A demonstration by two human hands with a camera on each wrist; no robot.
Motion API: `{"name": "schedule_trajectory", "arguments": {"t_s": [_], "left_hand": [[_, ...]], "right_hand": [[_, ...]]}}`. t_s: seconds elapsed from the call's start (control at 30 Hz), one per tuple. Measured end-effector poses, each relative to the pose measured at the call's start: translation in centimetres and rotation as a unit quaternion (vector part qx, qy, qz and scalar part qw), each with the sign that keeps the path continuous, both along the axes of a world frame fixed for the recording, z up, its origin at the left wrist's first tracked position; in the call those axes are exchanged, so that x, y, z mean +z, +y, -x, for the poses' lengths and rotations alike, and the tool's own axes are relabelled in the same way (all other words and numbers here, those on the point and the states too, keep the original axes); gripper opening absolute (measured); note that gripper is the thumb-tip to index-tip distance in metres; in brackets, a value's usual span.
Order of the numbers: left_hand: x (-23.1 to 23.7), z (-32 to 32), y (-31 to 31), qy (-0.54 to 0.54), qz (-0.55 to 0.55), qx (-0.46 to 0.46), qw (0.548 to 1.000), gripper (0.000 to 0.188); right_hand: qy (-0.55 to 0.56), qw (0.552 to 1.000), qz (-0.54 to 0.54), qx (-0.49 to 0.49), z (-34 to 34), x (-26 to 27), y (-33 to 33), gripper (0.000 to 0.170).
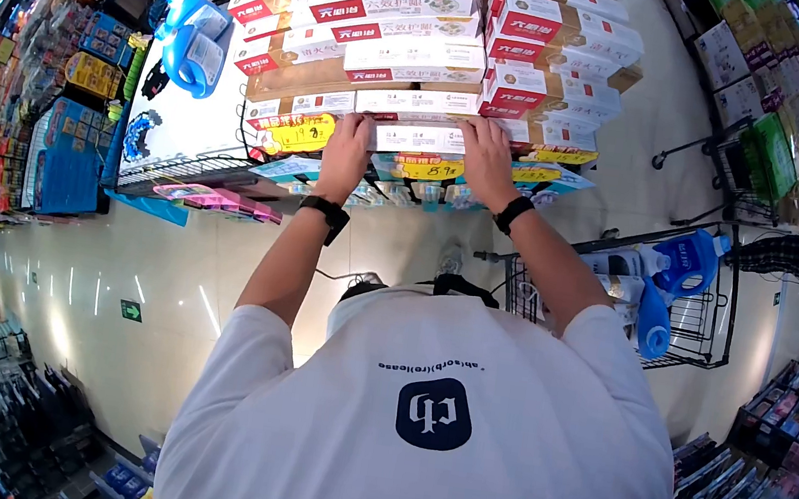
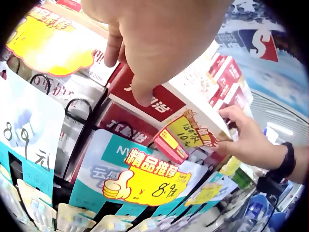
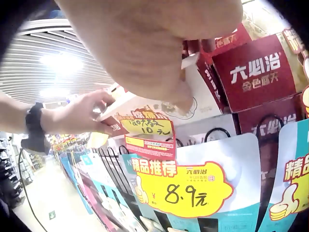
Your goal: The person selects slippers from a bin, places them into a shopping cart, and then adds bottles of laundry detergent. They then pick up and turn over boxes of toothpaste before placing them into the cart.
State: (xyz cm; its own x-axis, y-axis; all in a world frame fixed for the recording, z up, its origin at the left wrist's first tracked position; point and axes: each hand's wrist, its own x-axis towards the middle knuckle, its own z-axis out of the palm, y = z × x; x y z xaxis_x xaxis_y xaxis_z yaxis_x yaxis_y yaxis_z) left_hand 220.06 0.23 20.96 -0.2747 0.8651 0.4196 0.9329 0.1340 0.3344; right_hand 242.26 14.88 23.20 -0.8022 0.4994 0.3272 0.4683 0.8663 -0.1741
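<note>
Our left hand (image 1: 343,156) and right hand (image 1: 488,160) grip toothpaste carton (image 1: 419,139) near opposite ends, thumbs on near side, fingers partly curled over top. Carton at display's front, above price tags (image 1: 428,166). Step, we judge: two-handed carton handling; next move calls for even, level hold.

Glossy printed cardboard boxes (image 1: 414,140), smooth shiny tile floor (image 1: 390,248), thin dark metal wire rack (image 1: 178,168), matt cloth shirt (image 1: 519,417), smooth blue plastic bottles (image 1: 194,46).

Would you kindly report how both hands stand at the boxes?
Left hand and right hand gripping white box by its ends. Yellow price tag in front.
</note>
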Motion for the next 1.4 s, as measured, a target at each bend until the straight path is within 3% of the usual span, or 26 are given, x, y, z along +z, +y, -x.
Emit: {"name": "schedule_trajectory", "arguments": {"t_s": [0.07,0.13,0.2,0.23,0.27,0.3,0.33,0.4,0.47,0.5,0.53,0.6,0.67,0.7,0.87,0.97,1.13,1.33,1.4], "left_hand": [[1.6,0.1,-1.2,-0.052,-0.049,-0.019,0.997,0.042],[5.1,-0.1,-3.2,-0.098,-0.072,-0.014,0.992,0.046],[6.0,1.1,-4.2,-0.211,-0.145,-0.102,0.961,0.048],[5.7,1.4,-4.7,-0.378,-0.131,-0.115,0.909,0.05],[5.9,1.4,-5.2,-0.533,-0.111,-0.126,0.829,0.052],[6.2,1.4,-5.3,-0.558,-0.132,-0.141,0.807,0.051],[6.3,1.1,-5.4,-0.592,-0.136,-0.11,0.787,0.044],[5.6,0.3,-5.0,-0.656,-0.114,-0.093,0.74,0.038],[4.1,-0.3,-4.5,-0.649,-0.123,-0.078,0.747,0.032],[3.7,-0.4,-4.7,-0.675,-0.112,-0.081,0.724,0.033],[3.5,-0.5,-4.7,-0.699,-0.102,-0.086,0.702,0.034],[3.5,-1.2,-5.0,-0.704,-0.082,-0.091,0.699,0.035],[3.5,-2.3,-5.4,-0.749,-0.06,-0.086,0.654,0.035],[3.2,-2.9,-5.4,-0.733,-0.049,-0.093,0.672,0.033],[3.3,-6.8,-5.6,-0.727,-0.005,-0.136,0.673,0.03],[3.6,-8.5,-5.4,-0.721,-0.005,-0.13,0.681,0.036],[4.1,-11.7,-4.4,-0.708,-0.008,-0.127,0.695,0.044],[2.7,-17.5,-3.0,-0.676,0.182,-0.123,0.703,0.039],[1.7,-20.8,-2.1,-0.68,0.22,-0.183,0.675,0.039]], "right_hand": [[0.093,0.995,0.018,0.022,0.0,1.5,-0.3,0.036],[0.114,0.993,0.021,0.035,-0.6,4.6,-1.0,0.04],[0.211,0.958,0.168,0.1,-1.4,7.3,-1.9,0.045],[0.237,0.94,0.222,0.108,-1.7,7.8,-2.2,0.047],[0.236,0.941,0.22,0.103,-1.8,7.8,-2.5,0.047],[0.311,0.869,0.372,0.1,-1.7,7.8,-2.8,0.043],[0.378,0.767,0.509,0.094,-1.7,7.9,-2.9,0.04],[0.385,0.766,0.508,0.083,-1.6,6.7,-2.9,0.039],[0.375,0.787,0.489,0.023,-1.7,5.3,-3.8,0.041],[0.374,0.753,0.539,-0.042,-1.9,4.9,-4.5,0.046],[0.378,0.754,0.534,-0.054,-2.3,4.5,-5.2,0.046],[0.393,0.738,0.533,-0.127,-2.9,4.9,-6.8,0.048],[0.403,0.737,0.525,-0.14,-4.7,4.9,-8.2,0.051],[0.413,0.73,0.522,-0.152,-5.8,4.6,-8.8,0.053],[0.43,0.724,0.504,-0.189,-10.6,3.9,-10.8,0.056],[0.423,0.723,0.516,-0.181,-12.5,4.4,-11.1,0.05],[0.442,0.725,0.494,-0.185,-16.0,3.5,-10.8,0.054],[0.481,0.727,0.416,-0.257,-22.7,1.1,-9.7,0.056],[0.362,0.766,0.376,-0.376,-25.9,2.5,-9.6,0.052]]}}
